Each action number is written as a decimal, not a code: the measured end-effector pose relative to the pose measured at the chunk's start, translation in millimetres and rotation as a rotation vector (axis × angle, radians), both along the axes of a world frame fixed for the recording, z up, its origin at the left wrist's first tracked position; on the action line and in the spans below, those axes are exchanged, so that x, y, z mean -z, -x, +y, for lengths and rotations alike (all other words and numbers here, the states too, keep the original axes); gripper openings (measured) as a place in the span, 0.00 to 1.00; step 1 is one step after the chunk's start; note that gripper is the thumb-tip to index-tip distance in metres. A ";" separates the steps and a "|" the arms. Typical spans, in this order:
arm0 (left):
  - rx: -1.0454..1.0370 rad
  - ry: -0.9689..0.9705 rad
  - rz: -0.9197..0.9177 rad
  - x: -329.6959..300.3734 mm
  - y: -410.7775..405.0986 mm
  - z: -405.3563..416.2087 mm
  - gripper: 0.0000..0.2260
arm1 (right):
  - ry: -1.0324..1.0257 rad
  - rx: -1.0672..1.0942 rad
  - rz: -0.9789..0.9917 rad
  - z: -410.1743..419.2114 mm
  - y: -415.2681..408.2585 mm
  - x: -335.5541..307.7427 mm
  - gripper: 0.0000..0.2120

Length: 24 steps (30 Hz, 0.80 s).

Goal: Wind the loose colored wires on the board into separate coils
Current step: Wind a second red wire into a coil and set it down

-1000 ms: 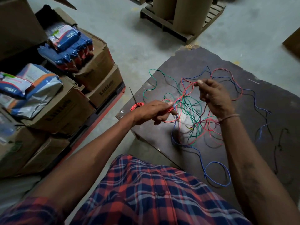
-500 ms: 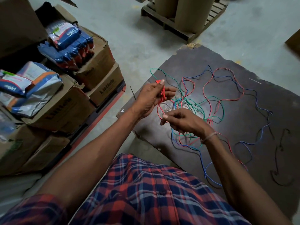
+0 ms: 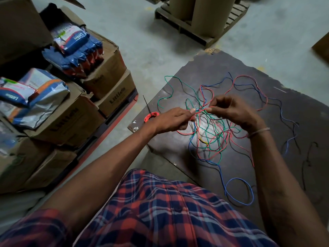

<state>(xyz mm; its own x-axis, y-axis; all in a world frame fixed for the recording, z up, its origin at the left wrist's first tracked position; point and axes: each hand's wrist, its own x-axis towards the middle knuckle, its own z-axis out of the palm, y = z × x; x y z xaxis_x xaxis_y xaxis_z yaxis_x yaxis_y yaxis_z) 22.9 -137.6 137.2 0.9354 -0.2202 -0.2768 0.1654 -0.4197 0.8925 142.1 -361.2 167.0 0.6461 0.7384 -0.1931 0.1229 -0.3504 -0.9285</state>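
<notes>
A tangle of loose red, green, blue and black wires [image 3: 213, 139] lies on a dark board [image 3: 293, 113]. My left hand [image 3: 170, 120] pinches a red wire [image 3: 201, 110] at its fingertips, over the tangle's left side. My right hand [image 3: 233, 111] pinches the same red wire a little to the right, so a short stretch runs between the two hands. A finished red coil [image 3: 151, 116] lies on the board's left corner, just behind my left wrist. A blue loop [image 3: 238, 191] lies near the board's front edge.
Cardboard boxes [image 3: 71, 118] stacked with blue and white packets [image 3: 74, 43] stand on a pallet at the left. A wooden pallet [image 3: 201, 34] with cardboard rolls stands on the concrete floor behind the board. A thin black stick [image 3: 146, 104] juts past the coil.
My left hand came down from the raised position to the tangle's left side. My right hand rose and moved right. Both now pinch the red wire close together; the red coil shows again.
</notes>
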 end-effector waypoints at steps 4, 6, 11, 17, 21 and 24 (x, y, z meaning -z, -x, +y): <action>0.032 0.475 0.131 -4.1 5.6 2.8 0.18 | -0.002 0.076 -0.067 6.6 1.5 18.2 0.12; -0.013 0.634 0.128 -6.6 4.5 3.8 0.19 | 0.002 0.096 -0.065 11.8 8.2 31.6 0.10; -0.200 0.938 0.162 -5.8 -1.9 11.6 0.21 | 0.067 0.177 -0.068 21.6 25.3 60.9 0.07; -0.437 1.200 0.072 -4.4 -15.2 17.4 0.20 | 0.268 0.122 -0.242 29.6 43.4 83.7 0.06; -0.675 1.228 -0.011 0.0 -26.1 23.4 0.16 | 0.276 0.024 -0.318 33.3 61.0 71.6 0.07; -0.727 0.979 -0.042 11.0 -35.2 24.8 0.18 | 0.263 -0.023 -0.348 36.3 67.7 57.2 0.12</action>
